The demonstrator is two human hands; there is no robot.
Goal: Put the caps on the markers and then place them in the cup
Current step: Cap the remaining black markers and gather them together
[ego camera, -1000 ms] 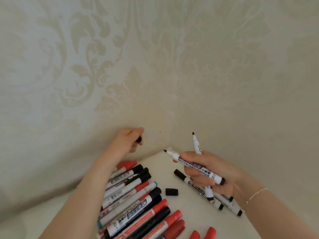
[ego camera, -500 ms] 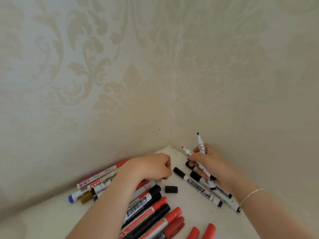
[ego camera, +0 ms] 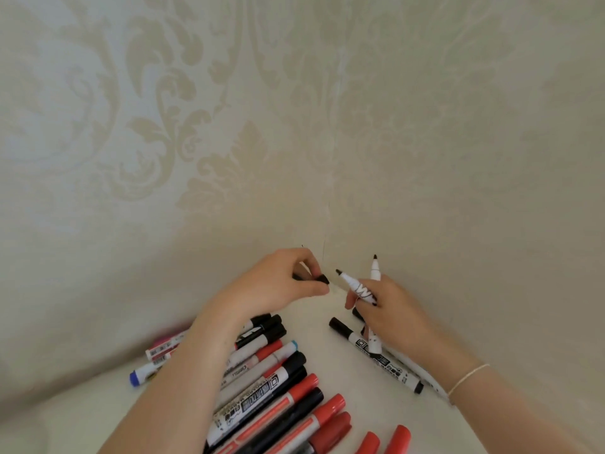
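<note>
A: Left hand (ego camera: 278, 286)?
B: Raised over the back corner of the white worktop (ego camera: 330, 352), fingers (ego camera: 314, 268) curled, pinching a small black cap (ego camera: 322, 278) at the tips. Cap open end turned toward the right hand.

A: Right hand (ego camera: 389, 309)?
B: Curled round two uncapped markers. One tilted marker (ego camera: 352, 285) with its black tip aimed left at the cap, just short of it, not touching. One upright marker (ego camera: 374, 275) with its tip straight up, barrel running down through the fist and out below. Thin bracelet (ego camera: 468, 376) on that wrist.

A: Any container in view?
B: No cup in view. No holder of any kind to report, so nothing sitting inside anything.

A: Loose items, then?
B: Capped black marker (ego camera: 373, 353) lying flat, partly under the right hand, slanting toward the near right. A second white barrel beside it, mostly hidden by the wrist. Under and beside the left forearm, a row of markers (ego camera: 268, 381) lying side by side, black caps and red caps mixed, one with a light blue end. Farther left, a blue-capped marker (ego camera: 140, 375) and a pink one (ego camera: 163, 344) near the wall. Two red caps (ego camera: 383, 442) at the near edge, cut off by the frame.

A: Backdrop?
B: Cream damask wallpaper (ego camera: 196, 126) on both walls, meeting in a corner just behind the hands.
</note>
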